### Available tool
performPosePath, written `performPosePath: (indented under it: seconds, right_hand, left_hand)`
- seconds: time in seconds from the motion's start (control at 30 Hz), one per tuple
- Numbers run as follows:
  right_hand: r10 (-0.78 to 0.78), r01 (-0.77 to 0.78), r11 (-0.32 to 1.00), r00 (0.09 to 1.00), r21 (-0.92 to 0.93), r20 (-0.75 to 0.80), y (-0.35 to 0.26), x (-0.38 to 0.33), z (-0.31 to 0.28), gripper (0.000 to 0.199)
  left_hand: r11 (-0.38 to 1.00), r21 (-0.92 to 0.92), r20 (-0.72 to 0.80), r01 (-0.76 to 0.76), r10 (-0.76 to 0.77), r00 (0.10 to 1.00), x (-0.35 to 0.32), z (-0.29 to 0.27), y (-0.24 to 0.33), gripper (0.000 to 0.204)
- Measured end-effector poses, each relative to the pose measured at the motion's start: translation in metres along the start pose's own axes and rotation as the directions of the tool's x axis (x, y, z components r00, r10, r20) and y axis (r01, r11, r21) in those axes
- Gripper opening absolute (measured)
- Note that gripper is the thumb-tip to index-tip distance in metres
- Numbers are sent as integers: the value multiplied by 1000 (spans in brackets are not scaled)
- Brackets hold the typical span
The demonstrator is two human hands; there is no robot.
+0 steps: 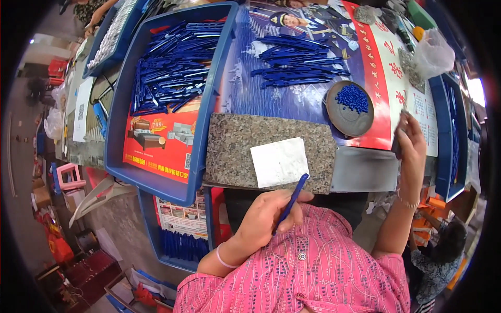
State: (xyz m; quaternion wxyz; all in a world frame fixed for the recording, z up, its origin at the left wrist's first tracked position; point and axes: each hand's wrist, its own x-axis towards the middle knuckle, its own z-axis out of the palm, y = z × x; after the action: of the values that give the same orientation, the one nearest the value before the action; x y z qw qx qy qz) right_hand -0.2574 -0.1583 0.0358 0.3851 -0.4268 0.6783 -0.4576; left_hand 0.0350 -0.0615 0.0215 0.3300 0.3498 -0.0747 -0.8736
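Note:
My left hand (271, 215) is closed around a long slim blue strip (292, 203), its upper end pointing at the white square pad (280, 161). The pad lies on a speckled granite slab (229, 146) at the table's front. Off to the right, my right hand (412, 138) is raised beside the poster, closed on a slim dark tool with a thin tip; its exact kind is unclear. Left of that hand sits a round dark dish (348, 122) with many tiny blue pieces (352, 99). A loose pile of blue strips (300, 62) rests on the poster beyond the slab.
A large blue tray (201, 130) of blue strips stands left of the slab, with another blue bin (151, 229) below. A grey metal plate (364, 169) adjoins the slab. At right are a plastic bag (436, 52), a blue tray (443, 130) and another person (443, 250).

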Motion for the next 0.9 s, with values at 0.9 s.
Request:
performPosePath:
  seconds: [0.9]
  right_hand:
    - [-359, 422, 905, 684, 57, 635, -24, -99, 104, 54]
  left_hand:
    - [959, 145, -304, -242, 276, 912, 0, -27, -28, 16]
